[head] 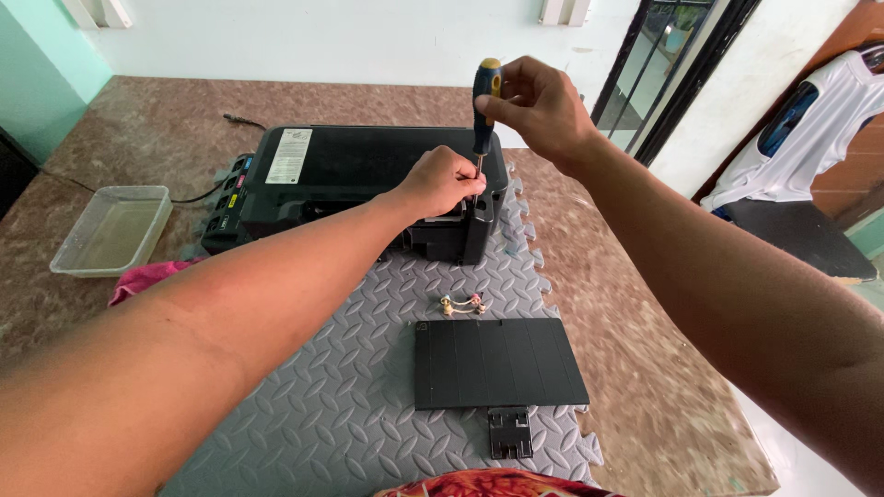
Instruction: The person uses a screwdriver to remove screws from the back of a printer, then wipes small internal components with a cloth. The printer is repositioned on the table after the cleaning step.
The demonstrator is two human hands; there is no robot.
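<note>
Red patterned cloth (493, 483) shows at the very bottom edge, nearest the camera. Just beyond it a small black bracket (509, 433) lies on the grey foam mat (350, 396), touching the near edge of a flat black ribbed panel (497, 364). Past the panel sit a few small brass-coloured parts (462, 304), too small to tell apart.

Further on, the black printer (368, 184) rests across the far end of the mat, its ink tanks on the left side. The left hand (444, 179) is closed at the printer's near right corner, fingertips pinching the metal shaft of the screwdriver (483, 106). The right hand (539, 106) is wrapped around the top of the handle from the right. The screwdriver stands almost upright, long axis vertical, tip down into the printer's corner; its handle is dark blue with a yellow cap.

The mat's right edge is jigsaw-toothed, and brown stone tabletop (635, 368) lies bare beyond it up to the right edge. Left of the printer are a pink cloth (147, 276) and a clear plastic tray (115, 230), with a black cable (241, 121) behind.
</note>
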